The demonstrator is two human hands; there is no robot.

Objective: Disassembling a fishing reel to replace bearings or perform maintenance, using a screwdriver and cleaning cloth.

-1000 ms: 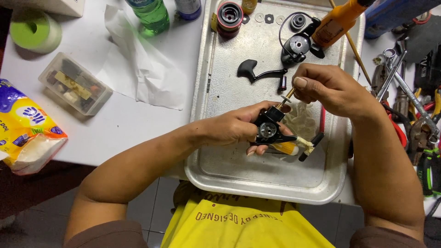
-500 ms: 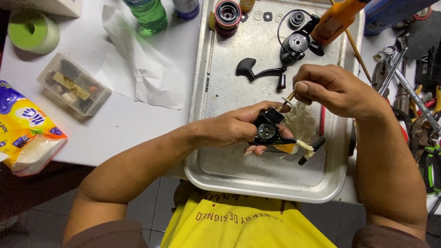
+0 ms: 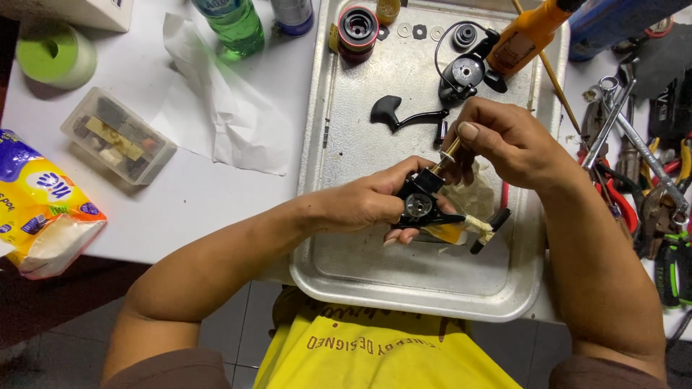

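Over the dented metal tray, barely anything's moved: left hand still clamps the black reel body, right hand still pinching the thin wooden stick, nudged slightly deeper.

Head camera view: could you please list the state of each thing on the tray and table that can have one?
Left hand: gripping the black reel body over the metal tray.
Right hand: pinching a thin stick against the reel body.
Black crank handle: detached, lying flat on the tray.
Spool: removed, standing on the tray.
Clear plastic box: lid shut.
Green bottle: upright.
Tissue pack: open.
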